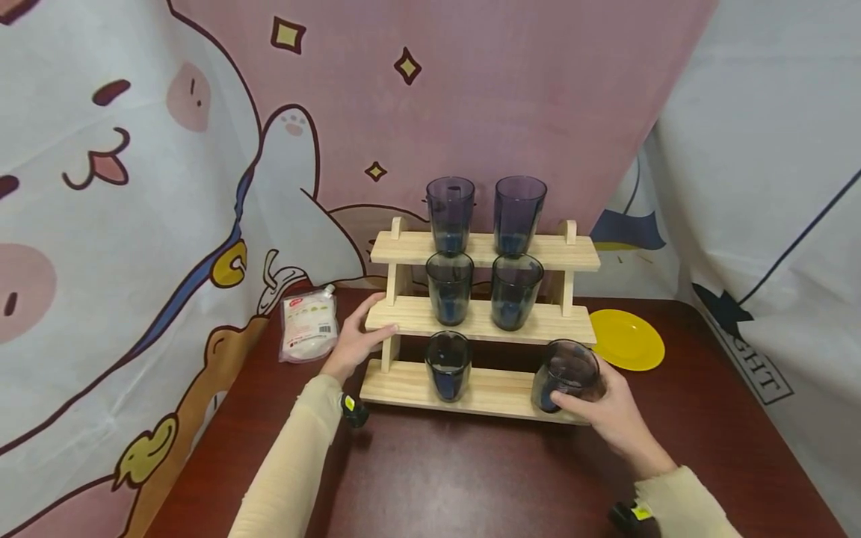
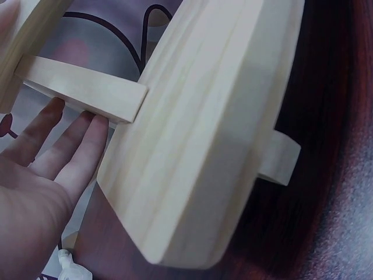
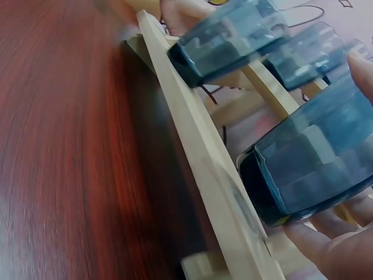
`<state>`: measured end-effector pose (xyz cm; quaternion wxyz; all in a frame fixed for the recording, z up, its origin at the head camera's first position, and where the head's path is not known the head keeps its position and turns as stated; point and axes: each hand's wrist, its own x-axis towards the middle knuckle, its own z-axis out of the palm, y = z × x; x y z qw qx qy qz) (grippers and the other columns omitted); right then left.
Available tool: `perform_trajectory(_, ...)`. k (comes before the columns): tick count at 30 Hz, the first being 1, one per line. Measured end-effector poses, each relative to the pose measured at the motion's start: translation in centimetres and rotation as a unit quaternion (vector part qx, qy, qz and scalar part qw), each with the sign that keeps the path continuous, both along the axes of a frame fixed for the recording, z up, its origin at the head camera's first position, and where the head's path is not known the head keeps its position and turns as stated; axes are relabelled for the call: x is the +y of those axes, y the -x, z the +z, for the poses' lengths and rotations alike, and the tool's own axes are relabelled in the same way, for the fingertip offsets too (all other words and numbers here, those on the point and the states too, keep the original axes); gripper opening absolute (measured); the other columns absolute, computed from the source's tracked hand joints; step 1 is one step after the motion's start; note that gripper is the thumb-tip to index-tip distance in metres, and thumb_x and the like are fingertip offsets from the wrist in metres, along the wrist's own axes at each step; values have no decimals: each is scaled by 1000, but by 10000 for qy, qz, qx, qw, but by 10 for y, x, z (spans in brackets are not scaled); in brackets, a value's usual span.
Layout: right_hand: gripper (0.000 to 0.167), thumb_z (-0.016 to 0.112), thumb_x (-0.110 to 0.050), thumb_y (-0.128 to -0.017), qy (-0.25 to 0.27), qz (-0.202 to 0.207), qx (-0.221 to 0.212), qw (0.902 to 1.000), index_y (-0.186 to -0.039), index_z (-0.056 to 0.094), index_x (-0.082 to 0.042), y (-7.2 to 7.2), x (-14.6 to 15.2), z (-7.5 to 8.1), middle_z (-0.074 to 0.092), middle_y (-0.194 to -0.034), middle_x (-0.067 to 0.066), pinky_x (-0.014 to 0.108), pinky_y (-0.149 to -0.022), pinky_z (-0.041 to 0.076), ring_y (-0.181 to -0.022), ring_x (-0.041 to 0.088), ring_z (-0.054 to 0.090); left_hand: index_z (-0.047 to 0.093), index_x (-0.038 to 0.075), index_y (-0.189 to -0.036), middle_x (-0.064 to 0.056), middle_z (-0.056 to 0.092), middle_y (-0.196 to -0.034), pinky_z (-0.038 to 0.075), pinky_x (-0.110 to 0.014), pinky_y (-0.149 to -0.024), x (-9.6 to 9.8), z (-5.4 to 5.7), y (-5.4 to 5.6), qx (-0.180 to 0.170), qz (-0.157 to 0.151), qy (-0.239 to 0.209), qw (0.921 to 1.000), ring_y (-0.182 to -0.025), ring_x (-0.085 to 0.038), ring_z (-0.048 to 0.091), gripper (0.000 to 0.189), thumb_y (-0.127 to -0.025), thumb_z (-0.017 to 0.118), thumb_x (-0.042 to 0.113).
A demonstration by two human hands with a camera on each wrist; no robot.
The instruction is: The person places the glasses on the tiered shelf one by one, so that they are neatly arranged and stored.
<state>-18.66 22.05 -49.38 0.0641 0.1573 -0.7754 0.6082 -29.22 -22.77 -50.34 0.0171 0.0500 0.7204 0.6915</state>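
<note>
A three-tier wooden display rack [image 1: 430, 317] stands on the table. My left hand [image 1: 355, 340] grips its left side, thumb at the end of the middle tier; in the left wrist view the fingers [image 2: 87, 146] lie against an upright post [image 2: 87, 87]. My right hand [image 1: 615, 415] holds a dark tinted drinking glass [image 1: 568, 370] at the right end of the bottom tier, thumb in front. Its base [image 3: 262, 189] is at the board; whether it bears full weight there I cannot tell. Another glass [image 1: 448, 366] stands left of centre on that tier.
Two glasses stand on the middle tier, including one at left [image 1: 450, 288], and two on the top tier, including one at right [image 1: 519, 213]. A yellow plate [image 1: 628, 340] lies right of the rack, a white pouch [image 1: 309, 325] left. Printed cloth [image 1: 511, 90] hangs behind the table [image 1: 471, 478].
</note>
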Motion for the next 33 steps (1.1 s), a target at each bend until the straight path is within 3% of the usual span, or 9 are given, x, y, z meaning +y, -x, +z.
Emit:
perform_trajectory(14, 78, 87, 3, -83, 267, 503, -244, 9981, -152, 53, -9, 17, -35, -4, 64, -140, 17, 22, -96, 56, -122, 30, 65, 51, 39, -154, -17, 58, -141, 61, -47, -90, 1, 2, 2, 34, 14, 52, 10000, -105, -25, 70, 73, -92, 84, 17)
perform_trajectory(22, 78, 88, 1, -83, 312, 579, -293, 9974, -152, 54, -10, 19, -47, -3, 65, -139, 11, 24, -96, 57, -121, 18, 65, 50, 36, -155, -18, 56, -142, 60, -47, -92, 1, 1, 1, 33, -1, 6, 10000, -105, -24, 70, 73, -93, 83, 15)
perform_trajectory(29, 77, 88, 2, -83, 387, 702, -306, 9963, -152, 53, -8, 21, -52, -5, 63, -140, 20, 26, -95, 58, -122, 28, 65, 52, 39, -152, -16, 57, -142, 60, -47, -91, 0, 0, 1, 89, 17, 21, 10000, -106, -27, 70, 72, -93, 84, 15)
perform_trajectory(33, 79, 89, 1, -82, 424, 694, -383, 9960, -152, 53, -7, 23, -53, -5, 62, -140, 22, 26, -94, 58, -120, 27, 67, 52, 39, -153, -17, 56, -142, 61, -49, -90, -1, -4, 3, 128, 35, 83, 9999, -107, -28, 70, 72, -92, 84, 16)
